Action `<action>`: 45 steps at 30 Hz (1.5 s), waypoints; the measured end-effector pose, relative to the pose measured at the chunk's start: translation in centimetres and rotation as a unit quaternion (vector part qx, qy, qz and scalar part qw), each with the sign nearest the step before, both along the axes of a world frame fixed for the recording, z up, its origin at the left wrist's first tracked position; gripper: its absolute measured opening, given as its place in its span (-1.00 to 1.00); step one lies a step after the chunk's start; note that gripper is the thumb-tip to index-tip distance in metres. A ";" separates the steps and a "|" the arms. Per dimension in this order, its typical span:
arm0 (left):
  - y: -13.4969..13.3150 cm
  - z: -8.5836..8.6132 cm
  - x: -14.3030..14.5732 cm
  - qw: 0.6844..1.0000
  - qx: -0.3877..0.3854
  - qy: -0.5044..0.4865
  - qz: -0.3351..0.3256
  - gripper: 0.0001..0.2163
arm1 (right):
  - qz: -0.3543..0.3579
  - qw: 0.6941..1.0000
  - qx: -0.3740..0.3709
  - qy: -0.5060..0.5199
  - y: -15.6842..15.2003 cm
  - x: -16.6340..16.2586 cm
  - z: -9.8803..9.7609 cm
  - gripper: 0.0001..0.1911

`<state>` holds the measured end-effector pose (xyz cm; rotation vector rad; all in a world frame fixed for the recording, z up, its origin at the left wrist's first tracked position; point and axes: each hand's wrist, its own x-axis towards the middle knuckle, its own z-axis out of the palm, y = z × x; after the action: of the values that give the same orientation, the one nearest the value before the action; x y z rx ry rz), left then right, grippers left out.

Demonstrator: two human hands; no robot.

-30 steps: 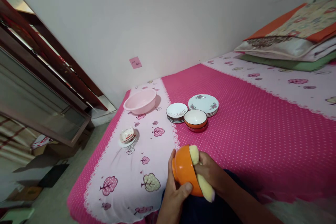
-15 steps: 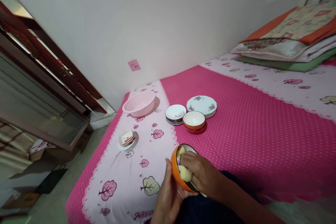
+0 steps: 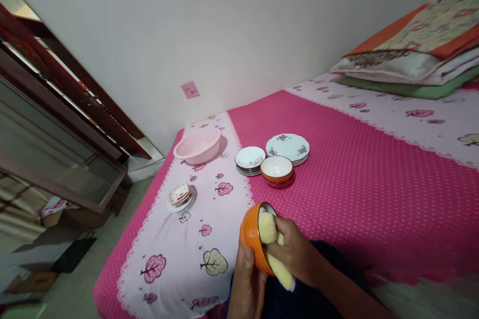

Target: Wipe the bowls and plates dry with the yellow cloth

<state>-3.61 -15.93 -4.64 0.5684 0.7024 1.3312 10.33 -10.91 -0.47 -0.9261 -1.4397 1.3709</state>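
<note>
My left hand (image 3: 247,276) is closed around the outside of an orange bowl (image 3: 251,234) with a dark rim and white inside, tilted so its mouth faces right. Inside that mouth, my right hand (image 3: 294,249) grips a pale yellow cloth (image 3: 267,228), one end of which hangs out below the rim. Just beyond the hands, orange bowls (image 3: 277,172) are stacked on the bed. Touching them or close by are a stack of small plates (image 3: 250,158) and a stack of larger flowered plates (image 3: 287,147).
A pink basin (image 3: 198,147) sits near the wall on the bedsheet (image 3: 337,174). Small bowls (image 3: 178,193) rest on little plates at the left. Folded bedding and pillows (image 3: 415,50) are piled at the far right. The bed's left edge drops to the floor.
The bowl has turned more to the right in my left hand. My right hand has shifted within its mouth, and more of the yellow cloth now hangs out.
</note>
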 end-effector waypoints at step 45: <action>1.3 2.4 0.9 0.974 0.066 0.210 0.055 -0.16 | -0.010 0.972 0.199 -0.125 0.4 -0.3 -0.1 -0.67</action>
<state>-2.72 -14.64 -2.19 0.9463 1.0049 1.3810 10.02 -10.52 -0.53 -0.8634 -1.8093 0.9208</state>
